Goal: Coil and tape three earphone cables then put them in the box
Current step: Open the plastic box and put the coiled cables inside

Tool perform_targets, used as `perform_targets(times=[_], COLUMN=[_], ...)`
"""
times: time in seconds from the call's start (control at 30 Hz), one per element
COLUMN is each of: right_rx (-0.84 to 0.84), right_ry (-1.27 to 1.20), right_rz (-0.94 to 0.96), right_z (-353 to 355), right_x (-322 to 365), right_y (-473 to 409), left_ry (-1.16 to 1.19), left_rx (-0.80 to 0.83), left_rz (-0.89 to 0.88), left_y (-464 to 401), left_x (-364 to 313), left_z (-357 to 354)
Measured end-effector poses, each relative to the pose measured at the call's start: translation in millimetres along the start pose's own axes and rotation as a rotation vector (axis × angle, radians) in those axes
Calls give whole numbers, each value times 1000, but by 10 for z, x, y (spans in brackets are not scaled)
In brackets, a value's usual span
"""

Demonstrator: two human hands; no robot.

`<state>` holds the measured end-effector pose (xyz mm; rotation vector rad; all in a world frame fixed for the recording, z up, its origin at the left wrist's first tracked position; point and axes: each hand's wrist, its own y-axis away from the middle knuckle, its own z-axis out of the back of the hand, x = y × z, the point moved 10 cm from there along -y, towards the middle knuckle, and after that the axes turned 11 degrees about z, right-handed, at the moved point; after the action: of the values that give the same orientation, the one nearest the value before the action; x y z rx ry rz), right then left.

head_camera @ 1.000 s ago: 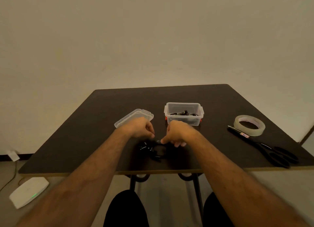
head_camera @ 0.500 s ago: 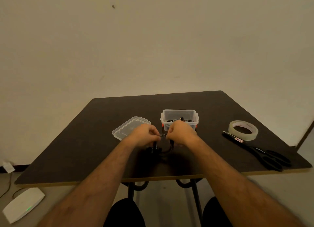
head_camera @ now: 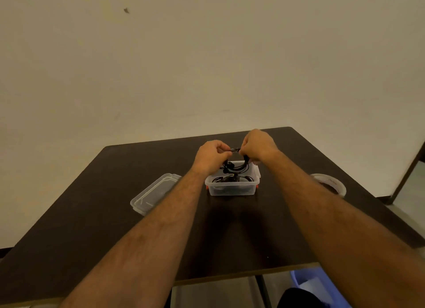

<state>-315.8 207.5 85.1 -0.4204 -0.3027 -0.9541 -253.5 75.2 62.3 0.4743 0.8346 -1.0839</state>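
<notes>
- Earphone cable (head_camera: 236, 165) – a black coiled bundle of thin wire – hangs in the air directly above the open box, held between both hands.
- Left hand (head_camera: 212, 155) has its fingers curled, pinching the left end of the coil near the top.
- Right hand (head_camera: 259, 146) is likewise curled, gripping the right side of the same coil; a short dark piece (head_camera: 235, 149) bridges the gap between the two hands.
- Small clear plastic box (head_camera: 232, 189) with red side clips stands on the bench just below the hands, its top open; more black cable (head_camera: 230, 178) lies inside it, though how many coils cannot be told.
- Clear rectangular plastic lid (head_camera: 155, 193) lies flat on the bench to the left of the box, partly hidden by the left forearm and apart from the box.
- Roll of translucent tape (head_camera: 331, 184) lies flat on the bench to the right, well apart from the box and partly covered by the right forearm.
- Dark brown bench (head_camera: 92, 215) carries all of these; a plain pale wall (head_camera: 207, 66) rises behind it.
- Both bare forearms reach forward from the near edge – the left one crossing beside the lid, the right one passing over the tape.
</notes>
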Motion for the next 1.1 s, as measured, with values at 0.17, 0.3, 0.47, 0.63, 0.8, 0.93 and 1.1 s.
perform_targets(times=[0.17, 0.3, 0.47, 0.63, 0.8, 0.93, 1.1], right_rx=[18, 78, 67, -38, -93, -89, -55], right_ry=[143, 275, 322, 235, 101, 25, -42], right_rz=[-41, -24, 17, 42, 111, 144, 133], right_z=[-278, -442, -474, -302, -247, -300, -348], right_x=[-162, -194, -203, -77, 197, 372, 403], right_y=[-50, -11, 25, 56, 179, 296, 401], left_ry=[-172, -275, -227, -436, -615, -647, -721], left_rx=[25, -31, -186, -160, -14, -2, 65], left_rz=[44, -3, 42, 228, 342, 290, 204], left_y=[-116, -79, -28, 65, 319, 442, 557], left_x=[216, 193, 357, 1114, 1604, 1517, 1346], left_z=[-259, -221, 281, 683, 736, 652, 485])
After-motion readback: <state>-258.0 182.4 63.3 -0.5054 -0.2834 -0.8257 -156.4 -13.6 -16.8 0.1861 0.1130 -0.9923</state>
